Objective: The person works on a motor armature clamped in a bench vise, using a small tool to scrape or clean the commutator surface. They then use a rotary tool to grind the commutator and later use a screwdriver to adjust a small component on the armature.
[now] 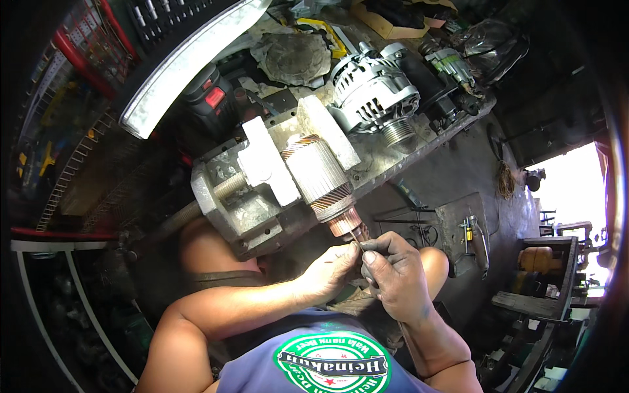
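A motor armature (320, 171) with a ridged steel core and copper windings is clamped, tilted, between the jaws of a grey bench vise (267, 167). Its copper commutator (344, 222) points toward me. My right hand (396, 272) is closed around a thin metal tool (356, 240), whose tip meets the commutator's near end. Close beside it, my left hand (331, 270) pinches at the same tool near the tip, its fingers partly hidden behind the thumb. Most of the tool's length is covered by my right fingers.
An alternator (375, 92) with a ribbed pulley stands on the metal bench right of the vise. Behind are a black and red power tool (211, 95) and a dirty round piece (292, 57). A bright lamp bar (190, 62) hangs at upper left. A wooden stand (534, 301) is at right.
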A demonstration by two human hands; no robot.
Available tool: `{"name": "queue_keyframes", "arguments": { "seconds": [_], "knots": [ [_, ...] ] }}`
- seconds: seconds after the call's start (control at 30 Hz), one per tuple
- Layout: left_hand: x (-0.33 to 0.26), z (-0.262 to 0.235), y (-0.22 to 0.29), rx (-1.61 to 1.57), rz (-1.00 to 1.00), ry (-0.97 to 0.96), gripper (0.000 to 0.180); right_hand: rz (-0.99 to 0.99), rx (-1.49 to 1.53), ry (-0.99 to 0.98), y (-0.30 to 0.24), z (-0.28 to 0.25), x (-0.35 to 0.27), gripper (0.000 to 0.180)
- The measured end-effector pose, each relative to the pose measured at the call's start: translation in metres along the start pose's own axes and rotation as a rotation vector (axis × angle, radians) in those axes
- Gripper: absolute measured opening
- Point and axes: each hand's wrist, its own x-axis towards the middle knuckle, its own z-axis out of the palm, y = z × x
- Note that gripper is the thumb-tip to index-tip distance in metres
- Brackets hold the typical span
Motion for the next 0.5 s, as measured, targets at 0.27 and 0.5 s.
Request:
{"name": "queue_keyframes", "arguments": {
  "seconds": [0.27, 0.5],
  "knots": [
    [0.010, -0.006, 0.009, -0.011, -0.007, -0.096, 0.058, 0.106, 0.012, 0.111, -0.016, 0.008, 0.005, 0.010],
    [0.007, 0.010, 0.006, -0.070, 0.039, -0.069, 0.057, 0.150, 0.062, 0.098, -0.021, 0.005, 0.008, 0.009]
  ]
}}
